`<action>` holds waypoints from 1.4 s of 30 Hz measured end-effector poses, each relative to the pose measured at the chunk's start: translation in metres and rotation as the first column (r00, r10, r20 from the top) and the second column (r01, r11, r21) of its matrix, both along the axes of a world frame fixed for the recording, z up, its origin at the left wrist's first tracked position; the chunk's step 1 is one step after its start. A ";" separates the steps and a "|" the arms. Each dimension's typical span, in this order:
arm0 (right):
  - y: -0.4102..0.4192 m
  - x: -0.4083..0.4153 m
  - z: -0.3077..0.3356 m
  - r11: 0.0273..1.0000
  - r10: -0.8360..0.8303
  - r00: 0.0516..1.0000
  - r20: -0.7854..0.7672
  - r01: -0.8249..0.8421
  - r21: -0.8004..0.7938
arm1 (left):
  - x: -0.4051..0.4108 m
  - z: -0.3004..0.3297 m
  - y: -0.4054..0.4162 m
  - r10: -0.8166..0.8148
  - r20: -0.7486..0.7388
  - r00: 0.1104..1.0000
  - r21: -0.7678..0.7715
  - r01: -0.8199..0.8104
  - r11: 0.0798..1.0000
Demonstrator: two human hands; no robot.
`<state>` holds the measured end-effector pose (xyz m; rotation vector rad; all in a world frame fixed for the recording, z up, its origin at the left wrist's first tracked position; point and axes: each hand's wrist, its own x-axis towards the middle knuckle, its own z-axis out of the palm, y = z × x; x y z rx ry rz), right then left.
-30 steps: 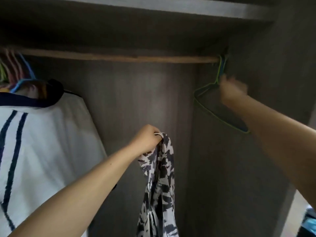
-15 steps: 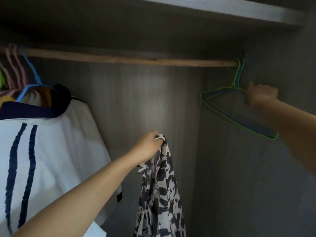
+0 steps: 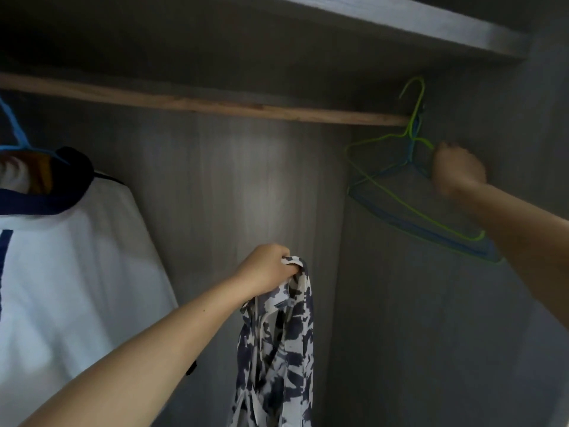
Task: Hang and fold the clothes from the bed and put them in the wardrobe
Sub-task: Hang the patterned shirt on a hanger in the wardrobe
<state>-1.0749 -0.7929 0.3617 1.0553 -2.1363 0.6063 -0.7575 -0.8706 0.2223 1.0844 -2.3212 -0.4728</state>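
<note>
Inside the wardrobe, my left hand (image 3: 266, 271) grips the top of a black-and-white patterned garment (image 3: 281, 343) that hangs down from my fist at the centre. My right hand (image 3: 457, 169) reaches up to the right end of the wooden rail (image 3: 215, 104) and grips the shoulder of a green wire hanger (image 3: 412, 192). The green hanger's hook stands lifted above the rail. A blue wire hanger (image 3: 431, 234) lies right behind it, its hook at the rail.
A white garment with navy stripes and collar (image 3: 74, 266) hangs on a blue hanger (image 3: 17, 134) at the left. A shelf (image 3: 400, 23) runs above the rail. The wardrobe's side wall (image 3: 431, 334) closes the right.
My right hand has raised the green hanger, so its hook now stands above the rail. My left hand still holds the patterned garment in about the same place. The view has tilted.
</note>
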 end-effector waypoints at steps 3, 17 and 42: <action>0.013 0.010 -0.015 0.979 0.166 0.978 0.124 -0.149 -0.137 | -0.007 -0.004 -0.006 0.043 0.006 0.999 -0.041 -0.043 0.998; 0.086 0.109 -0.163 0.421 0.900 -0.079 0.429 -0.102 -0.901 | -0.015 -0.038 -0.011 -0.005 0.025 1.000 0.476 -0.007 0.879; 0.110 0.150 -0.175 0.323 0.905 -0.178 0.386 -0.303 -0.897 | 0.021 0.025 0.025 -0.259 -0.053 0.964 0.605 0.237 0.760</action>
